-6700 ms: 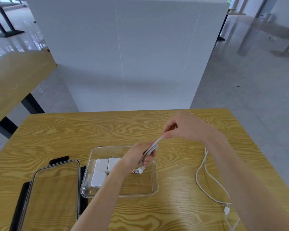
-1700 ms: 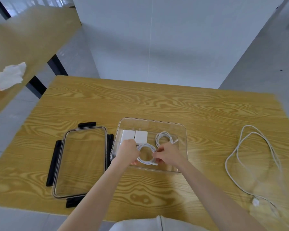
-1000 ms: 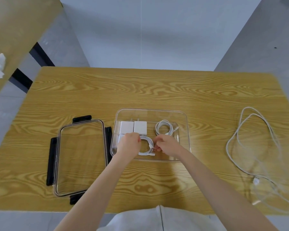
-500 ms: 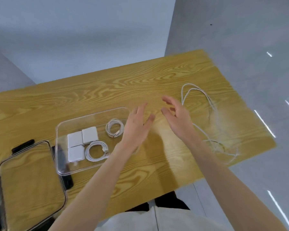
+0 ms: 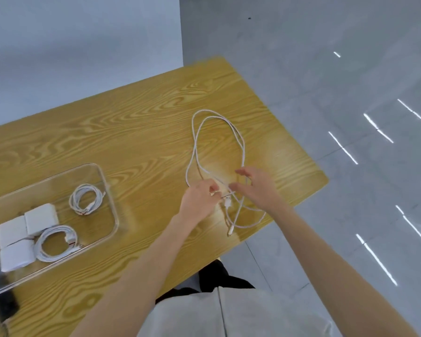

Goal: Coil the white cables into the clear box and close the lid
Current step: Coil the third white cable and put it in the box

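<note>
- The loose white cable (image 5: 218, 152) lies in long, slack loops on the wooden surface (image 5: 136, 132), well to the right of the clear box (image 5: 108, 190), with its plug ends (image 5: 227, 203) gathered near the front edge.
- It looks light, thin and limp, so I judge it will sag and tangle rather than hold a shape; the smooth jacket may slip through a loose pinch.
- The best hold is probably near one plug end, with the rest fed round in even turns while the other hand pins the growing coil.
- The left hand (image 5: 199, 203) has its fingers curled and pinches the cable close to a plug end.
- The right hand (image 5: 255, 188) hovers over the crossing strands with its fingers spread and relaxed, gripping nothing that I can see.
- Inside the box sit two coiled cables (image 5: 86, 198) and three white charger blocks (image 5: 22, 235).
- Half a second ago both hands were open in the air between box and cable; now they are down on the cable, and the left has taken hold.
- Earlier both hands were still in the box, settling the second coil.
- The lid is out of view now.
</note>
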### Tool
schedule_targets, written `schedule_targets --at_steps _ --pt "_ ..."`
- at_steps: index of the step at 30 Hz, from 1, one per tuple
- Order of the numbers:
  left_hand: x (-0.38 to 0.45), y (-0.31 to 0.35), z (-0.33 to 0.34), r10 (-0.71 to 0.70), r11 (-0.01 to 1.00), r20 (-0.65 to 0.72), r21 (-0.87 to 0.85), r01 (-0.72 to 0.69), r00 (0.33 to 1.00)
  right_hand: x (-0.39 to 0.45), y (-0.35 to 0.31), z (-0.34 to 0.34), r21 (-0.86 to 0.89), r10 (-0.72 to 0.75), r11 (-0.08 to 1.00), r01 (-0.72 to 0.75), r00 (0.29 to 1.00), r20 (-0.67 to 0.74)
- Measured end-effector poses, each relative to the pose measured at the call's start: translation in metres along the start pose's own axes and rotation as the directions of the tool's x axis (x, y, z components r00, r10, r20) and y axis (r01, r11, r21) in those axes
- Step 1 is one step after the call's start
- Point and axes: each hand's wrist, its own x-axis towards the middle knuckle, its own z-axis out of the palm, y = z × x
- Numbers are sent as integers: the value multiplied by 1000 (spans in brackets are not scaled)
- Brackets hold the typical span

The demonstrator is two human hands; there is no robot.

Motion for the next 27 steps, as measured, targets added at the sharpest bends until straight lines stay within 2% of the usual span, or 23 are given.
schedule_targets --at_steps 6,14,17,19,21,23,27 --pt "3 6 27 -84 996 159 22 81 984 10 21 14 -195 17 981 13 989 149" --pt "5 4 48 -136 989 27 62 134 990 18 34 24 -270 -63 958 95 990 123" --pt "6 2 45 -140 990 11 -12 140 990 20 31 22 -150 -49 987 59 996 70" --pt "7 2 36 -149 986 -5 -71 149 989 21 23 16 39 21 999 -22 1000 21" --pt "7 1 24 -160 982 -36 -112 155 986 24 13 10 260 88 962 -84 996 -3" --pt "7 0 9 -180 975 -104 -152 163 978 27 0 6 374 98 924 -83 995 -22" --pt "-1 -6 -28 -239 926 -257 -351 140 937 30 -38 7 501 58 865 -25 997 -52"
